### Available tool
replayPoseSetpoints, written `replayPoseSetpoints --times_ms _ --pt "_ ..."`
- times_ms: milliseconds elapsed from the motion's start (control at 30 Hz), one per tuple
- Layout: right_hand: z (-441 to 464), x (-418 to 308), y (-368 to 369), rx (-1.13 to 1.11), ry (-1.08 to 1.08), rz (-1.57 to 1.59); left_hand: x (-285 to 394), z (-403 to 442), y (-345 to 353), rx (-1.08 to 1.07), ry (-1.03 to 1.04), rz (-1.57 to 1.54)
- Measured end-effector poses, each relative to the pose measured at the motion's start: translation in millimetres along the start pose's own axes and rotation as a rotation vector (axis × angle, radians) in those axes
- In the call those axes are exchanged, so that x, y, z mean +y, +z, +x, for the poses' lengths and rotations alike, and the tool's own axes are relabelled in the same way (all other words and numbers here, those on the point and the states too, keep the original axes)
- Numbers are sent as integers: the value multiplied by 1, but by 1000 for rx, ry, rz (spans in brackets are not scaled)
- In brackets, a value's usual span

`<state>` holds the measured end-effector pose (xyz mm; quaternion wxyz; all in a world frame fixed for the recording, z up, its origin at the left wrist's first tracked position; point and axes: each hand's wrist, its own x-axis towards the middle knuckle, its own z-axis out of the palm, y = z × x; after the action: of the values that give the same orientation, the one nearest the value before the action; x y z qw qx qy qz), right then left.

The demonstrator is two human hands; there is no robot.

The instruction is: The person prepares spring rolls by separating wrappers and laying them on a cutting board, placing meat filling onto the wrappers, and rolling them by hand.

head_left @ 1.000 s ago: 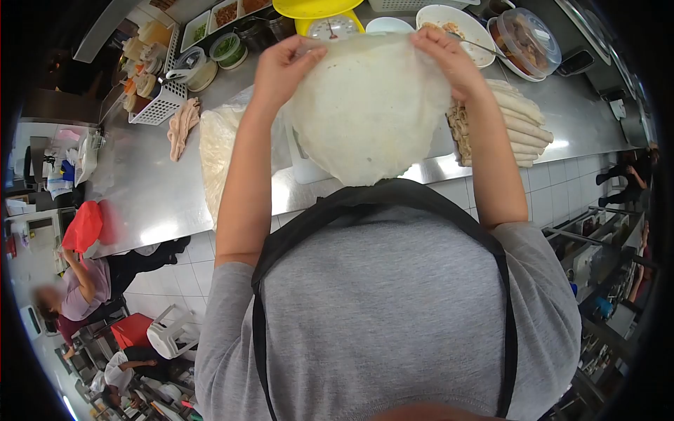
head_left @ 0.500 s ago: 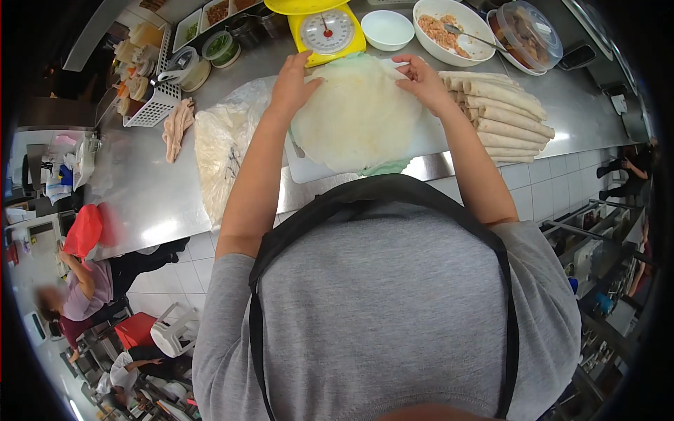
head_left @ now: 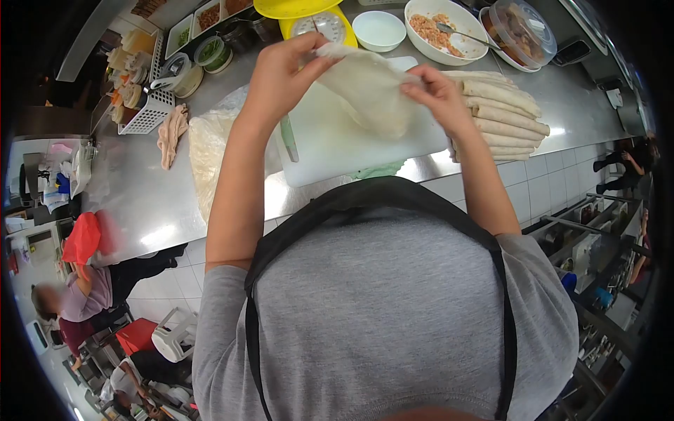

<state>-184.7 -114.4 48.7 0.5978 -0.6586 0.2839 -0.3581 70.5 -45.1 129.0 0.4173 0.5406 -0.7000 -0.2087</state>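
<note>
Between my hands hangs a thin, pale round wrapper sheet (head_left: 375,91), lifted off the white cutting board (head_left: 326,154). My left hand (head_left: 281,74) pinches its upper left edge, near the yellow scale (head_left: 316,28). At the sheet's right edge, my right hand (head_left: 441,99) is closed on it, just left of a stack of rolled wrappers (head_left: 505,116). A knife (head_left: 289,140) lies along the board's left side. Part of a green cloth (head_left: 380,170) shows at the board's front edge.
Behind the board stand a white bowl (head_left: 379,31) and a larger bowl of minced filling with a spoon (head_left: 435,35). A clear plastic bag (head_left: 207,154), a pink cloth (head_left: 172,137) and a basket of bottles (head_left: 151,112) are to the left. A person in a pale top (head_left: 88,298) is at far left.
The wrapper lay flat, covering much of the board; now both hands have raised and folded it, baring the board and knife. My left hand moved up, my right hand slightly down and right.
</note>
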Motion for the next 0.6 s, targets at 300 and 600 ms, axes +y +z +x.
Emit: replayPoseSetpoints --times_ms 300,600 --pt "50 -75 -15 13 -328 -481 -18 -53 43 97 -329 -710" --pt "134 14 -44 254 -189 -950 -81 -93 62 257 -765 -238"
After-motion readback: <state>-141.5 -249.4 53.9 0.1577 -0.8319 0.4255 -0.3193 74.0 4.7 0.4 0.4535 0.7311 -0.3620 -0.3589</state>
